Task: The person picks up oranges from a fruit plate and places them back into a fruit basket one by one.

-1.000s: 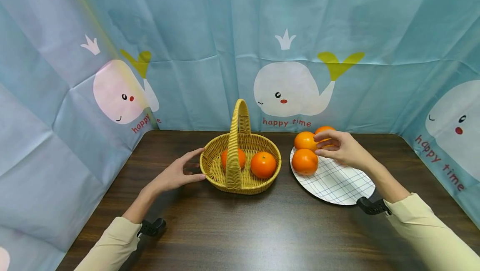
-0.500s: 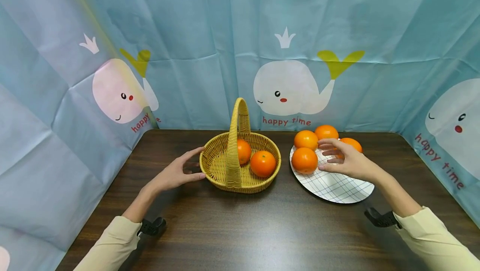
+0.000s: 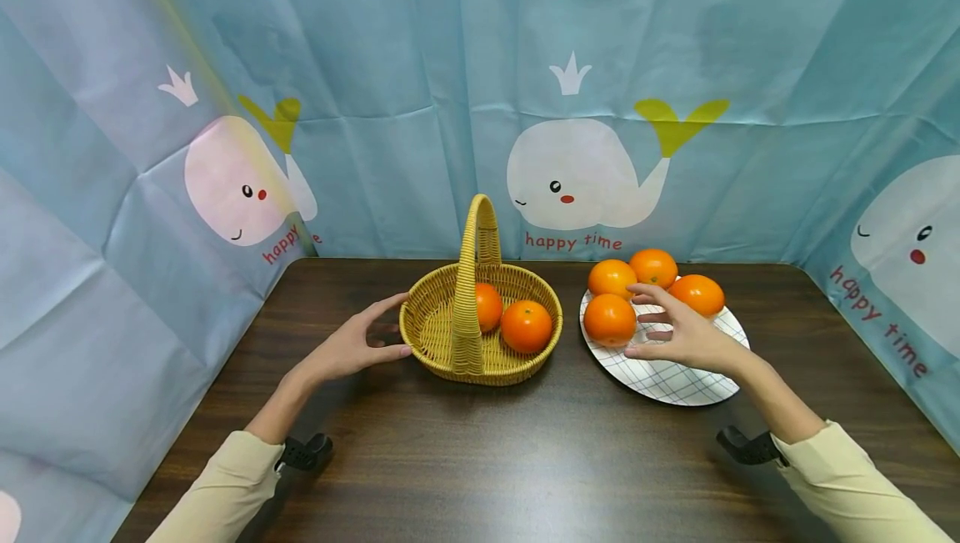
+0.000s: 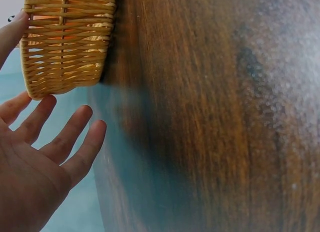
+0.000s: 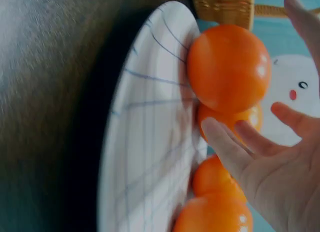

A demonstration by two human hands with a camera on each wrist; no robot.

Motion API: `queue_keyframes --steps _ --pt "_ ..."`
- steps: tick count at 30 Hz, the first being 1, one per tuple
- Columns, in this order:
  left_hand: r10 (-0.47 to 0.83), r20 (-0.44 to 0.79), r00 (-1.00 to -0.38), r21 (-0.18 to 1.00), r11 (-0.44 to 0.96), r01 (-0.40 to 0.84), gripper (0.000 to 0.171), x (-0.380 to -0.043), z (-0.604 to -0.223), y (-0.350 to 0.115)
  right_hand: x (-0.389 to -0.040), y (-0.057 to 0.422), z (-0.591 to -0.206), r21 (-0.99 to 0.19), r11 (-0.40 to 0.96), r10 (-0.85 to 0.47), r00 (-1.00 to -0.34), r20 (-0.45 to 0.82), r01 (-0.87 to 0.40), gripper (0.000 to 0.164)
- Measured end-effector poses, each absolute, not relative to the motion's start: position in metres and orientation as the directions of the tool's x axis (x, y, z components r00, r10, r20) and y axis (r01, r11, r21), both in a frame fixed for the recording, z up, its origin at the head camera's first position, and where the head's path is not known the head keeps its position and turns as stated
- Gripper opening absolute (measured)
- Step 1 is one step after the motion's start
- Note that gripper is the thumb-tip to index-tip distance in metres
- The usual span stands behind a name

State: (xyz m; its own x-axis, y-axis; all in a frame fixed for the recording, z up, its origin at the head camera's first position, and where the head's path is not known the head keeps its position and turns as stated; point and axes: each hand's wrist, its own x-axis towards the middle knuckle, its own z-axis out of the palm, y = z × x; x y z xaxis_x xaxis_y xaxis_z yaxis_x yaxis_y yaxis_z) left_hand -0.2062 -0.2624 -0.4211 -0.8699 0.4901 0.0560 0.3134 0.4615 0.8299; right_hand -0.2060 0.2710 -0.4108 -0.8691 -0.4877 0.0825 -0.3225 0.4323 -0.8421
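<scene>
My left hand point(image 3: 348, 351) touches the left end of a yellow wicker basket point(image 3: 498, 377), its index finger and thumb at the rim. The left wrist view shows these fingers spread and nearly straight against the basket's woven wall point(image 4: 70, 47). Inside the basket lie two oranges: one point(image 3: 527, 327) in front at right, the other point(image 3: 489, 307) partly behind the handle point(image 3: 467, 301). Over a white checked plate point(image 3: 667, 380), my right hand point(image 3: 693, 341) holds nothing, fingers loosely spread. Its fingertips lie close beside the front-left orange point(image 3: 610, 320) on the plate.
Further oranges sit along the plate's back edge, among them a rear one point(image 3: 653, 266) and a right one point(image 3: 699, 294). All stands on a dark wooden table point(image 3: 465, 460). A blue whale-print curtain point(image 3: 390, 109) hangs behind it.
My right hand has drawn back toward me from the rear oranges, uncovering them. Inside the basket, the orange behind the handle has shifted right. The left hand stays at the rim.
</scene>
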Motion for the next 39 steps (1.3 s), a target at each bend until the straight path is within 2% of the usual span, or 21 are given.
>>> queue_keyframes --steps 8,18,29,39 --pt "0.488 0.049 -0.871 0.843 0.448 0.298 0.084 -0.206 -0.421 -0.262 -0.208 0.259 -0.422 -0.813 0.480 -0.411 -0.903 0.125 -0.331 0.079" --pt "0.483 0.056 -0.874 0.834 0.459 0.307 0.084 -0.206 -0.420 -0.261 -0.211 0.248 -0.425 -0.713 0.573 -0.368 -0.904 0.216 -0.403 0.069" --pt "0.484 0.057 -0.873 0.841 0.448 0.303 0.084 -0.207 -0.422 -0.262 -0.214 0.247 -0.429 -0.707 0.557 -0.382 -0.890 0.248 -0.436 0.068" --pt "0.489 0.061 -0.870 0.845 0.439 0.306 0.083 -0.206 -0.423 -0.263 -0.209 0.255 -0.427 -0.776 0.511 -0.352 -0.914 0.204 -0.370 0.069"
